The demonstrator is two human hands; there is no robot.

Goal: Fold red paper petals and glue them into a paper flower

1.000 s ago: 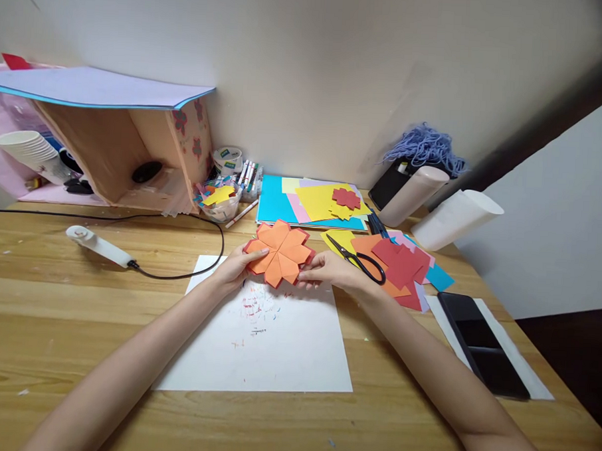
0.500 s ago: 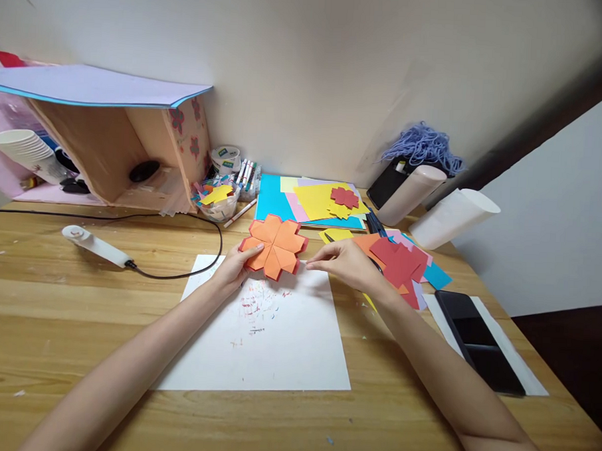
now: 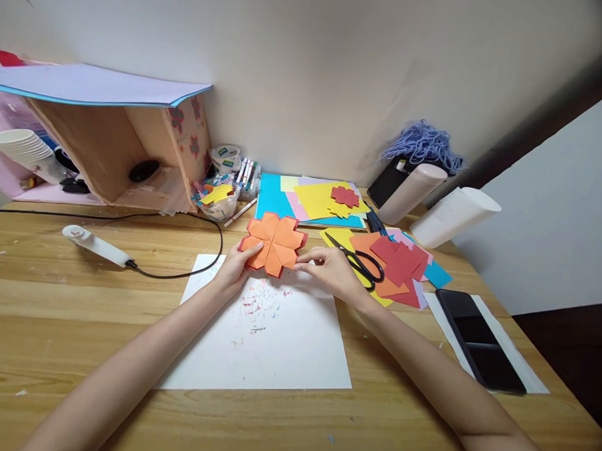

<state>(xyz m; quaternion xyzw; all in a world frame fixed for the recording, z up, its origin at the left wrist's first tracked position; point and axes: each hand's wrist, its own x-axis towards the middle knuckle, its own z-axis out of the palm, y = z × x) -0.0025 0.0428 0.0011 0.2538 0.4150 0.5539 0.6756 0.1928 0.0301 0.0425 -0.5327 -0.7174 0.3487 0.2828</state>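
An orange paper flower (image 3: 275, 241) with folded petals lies over a red paper layer that shows along its rim. My left hand (image 3: 234, 268) grips its left side, thumb on top of the orange petals. At the lower right petal, the thumb and fingers of my right hand (image 3: 324, 266) pinch the edge. The flower is held above a white sheet of paper (image 3: 296, 345) marked with coloured strokes. To the right of my right hand rest black-handled scissors (image 3: 364, 265) on yellow paper.
Red, orange and blue paper pieces (image 3: 402, 263) are heaped at the right, near a black phone (image 3: 480, 343). Behind the flower sits a paper stack with a small red flower (image 3: 345, 197). A corded white tool (image 3: 95, 245) lies left; a cardboard box (image 3: 185, 141) stands behind it.
My right hand has moved left from beside the flower to its lower right petal and now pinches it. The scissors have come into fuller view. My left hand keeps its hold.
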